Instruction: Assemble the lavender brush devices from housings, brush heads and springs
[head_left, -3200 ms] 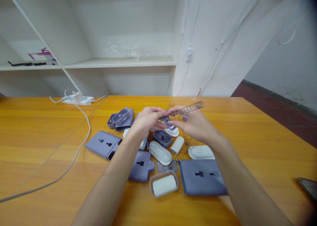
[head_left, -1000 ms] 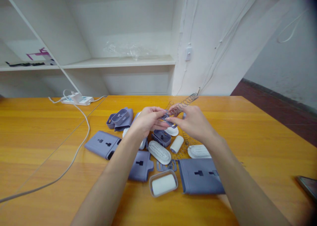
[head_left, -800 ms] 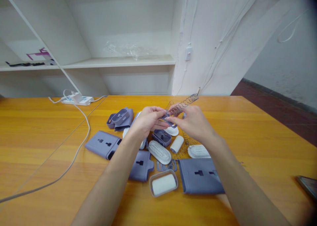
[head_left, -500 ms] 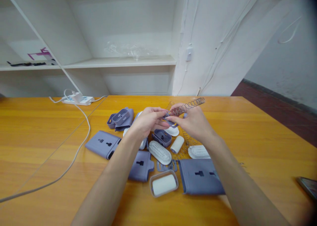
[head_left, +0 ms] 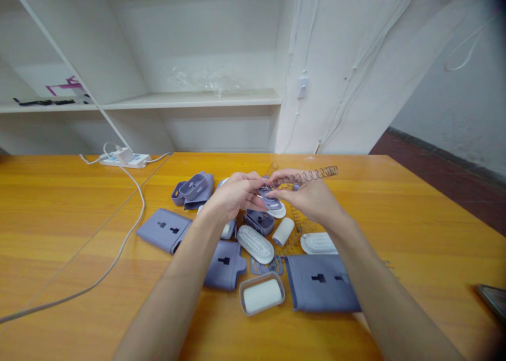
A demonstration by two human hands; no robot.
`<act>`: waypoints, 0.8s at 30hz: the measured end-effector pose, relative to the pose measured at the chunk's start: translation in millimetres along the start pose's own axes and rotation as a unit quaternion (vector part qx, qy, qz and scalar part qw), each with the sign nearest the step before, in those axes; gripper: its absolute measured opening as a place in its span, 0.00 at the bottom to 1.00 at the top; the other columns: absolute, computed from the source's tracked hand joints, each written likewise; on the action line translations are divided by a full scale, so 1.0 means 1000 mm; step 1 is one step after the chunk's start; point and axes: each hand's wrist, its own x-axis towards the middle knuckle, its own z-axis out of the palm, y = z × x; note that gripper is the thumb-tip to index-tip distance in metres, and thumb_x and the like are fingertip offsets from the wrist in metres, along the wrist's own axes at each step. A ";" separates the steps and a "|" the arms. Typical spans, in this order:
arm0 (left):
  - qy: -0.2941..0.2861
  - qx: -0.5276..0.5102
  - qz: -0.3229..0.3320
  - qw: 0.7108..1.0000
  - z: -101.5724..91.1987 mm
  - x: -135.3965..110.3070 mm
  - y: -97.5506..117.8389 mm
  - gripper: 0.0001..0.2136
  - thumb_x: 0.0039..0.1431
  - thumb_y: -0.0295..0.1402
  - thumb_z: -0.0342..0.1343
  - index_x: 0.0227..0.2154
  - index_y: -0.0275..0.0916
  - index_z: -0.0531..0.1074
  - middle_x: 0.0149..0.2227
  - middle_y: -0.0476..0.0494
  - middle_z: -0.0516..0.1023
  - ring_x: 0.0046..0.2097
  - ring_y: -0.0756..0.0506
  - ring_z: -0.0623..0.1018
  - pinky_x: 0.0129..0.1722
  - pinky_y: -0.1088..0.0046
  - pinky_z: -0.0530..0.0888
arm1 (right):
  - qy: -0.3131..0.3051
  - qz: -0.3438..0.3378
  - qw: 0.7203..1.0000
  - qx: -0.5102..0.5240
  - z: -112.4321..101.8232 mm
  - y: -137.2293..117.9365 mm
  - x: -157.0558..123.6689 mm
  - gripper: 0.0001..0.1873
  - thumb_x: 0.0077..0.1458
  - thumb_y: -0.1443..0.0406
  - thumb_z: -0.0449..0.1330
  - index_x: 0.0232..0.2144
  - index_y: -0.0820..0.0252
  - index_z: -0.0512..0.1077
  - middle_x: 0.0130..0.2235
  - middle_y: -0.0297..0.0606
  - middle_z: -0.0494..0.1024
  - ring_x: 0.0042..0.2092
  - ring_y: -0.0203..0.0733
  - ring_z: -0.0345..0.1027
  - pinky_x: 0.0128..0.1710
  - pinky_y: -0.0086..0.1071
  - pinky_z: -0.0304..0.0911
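Observation:
My left hand [head_left: 233, 195] pinches a small purple plastic piece [head_left: 269, 198] above the table. My right hand [head_left: 312, 197] holds one end of a long metal coil spring [head_left: 312, 175] against that piece; the spring sticks out to the right, nearly level. Both hands are closed, fingertips meeting over the pile of parts. Under them lie a purple tray-like part [head_left: 259, 221], a white roller [head_left: 283, 231] and white brush heads [head_left: 255, 243].
On the orange wooden table [head_left: 415, 229] lie purple housings [head_left: 322, 290] [head_left: 164, 230] [head_left: 225, 263], a clear case with a white block [head_left: 261, 293] and more springs [head_left: 298, 229]. A white power strip [head_left: 124, 159] with its cable lies far left. A dark phone [head_left: 494, 298] lies at the right edge.
The spring's free end has dropped from pointing up-right to nearly level. The purple piece has tilted so its flat face shows. The hands stay in the same place.

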 end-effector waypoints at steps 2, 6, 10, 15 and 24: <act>-0.009 0.006 -0.006 1.000 0.000 -0.001 0.001 0.07 0.58 0.25 0.53 0.27 0.31 0.75 0.24 0.41 0.77 0.21 0.50 0.76 0.25 0.72 0.77 | -0.004 -0.003 1.000 0.007 -0.001 0.000 0.000 0.07 0.45 0.67 0.68 0.31 0.56 0.77 0.34 0.33 0.82 0.39 0.41 0.76 0.44 0.36 0.69; -0.012 0.005 -0.017 1.000 0.000 -0.001 0.002 0.08 0.59 0.25 0.52 0.29 0.30 0.75 0.25 0.40 0.78 0.22 0.49 0.77 0.26 0.72 0.78 | -0.002 0.006 1.000 0.009 -0.001 -0.002 0.000 0.08 0.44 0.66 0.69 0.31 0.58 0.77 0.34 0.33 0.82 0.38 0.41 0.76 0.43 0.36 0.69; 0.011 -0.006 -0.017 1.000 0.000 -0.001 0.001 0.07 0.60 0.24 0.52 0.31 0.30 0.75 0.25 0.40 0.79 0.22 0.49 0.78 0.27 0.72 0.78 | -0.016 -0.012 1.000 -0.014 0.000 -0.003 0.000 0.08 0.46 0.68 0.68 0.32 0.56 0.78 0.36 0.32 0.82 0.40 0.41 0.76 0.46 0.35 0.68; 0.020 -0.029 -0.019 0.999 0.002 -0.002 0.003 0.08 0.60 0.24 0.51 0.40 0.31 0.74 0.29 0.38 0.80 0.24 0.48 0.80 0.29 0.73 0.78 | 0.011 -0.012 0.999 -0.049 0.002 0.007 -0.001 0.09 0.46 0.67 0.68 0.34 0.57 0.78 0.36 0.34 0.82 0.41 0.42 0.76 0.46 0.36 0.68; 0.040 -0.071 0.001 0.997 0.003 -0.001 0.004 0.09 0.59 0.22 0.53 0.43 0.33 0.69 0.30 0.39 0.80 0.26 0.47 0.80 0.29 0.73 0.78 | 0.037 -0.025 0.988 -0.151 0.002 0.005 0.002 0.08 0.48 0.68 0.67 0.34 0.57 0.78 0.37 0.35 0.83 0.40 0.43 0.77 0.44 0.36 0.68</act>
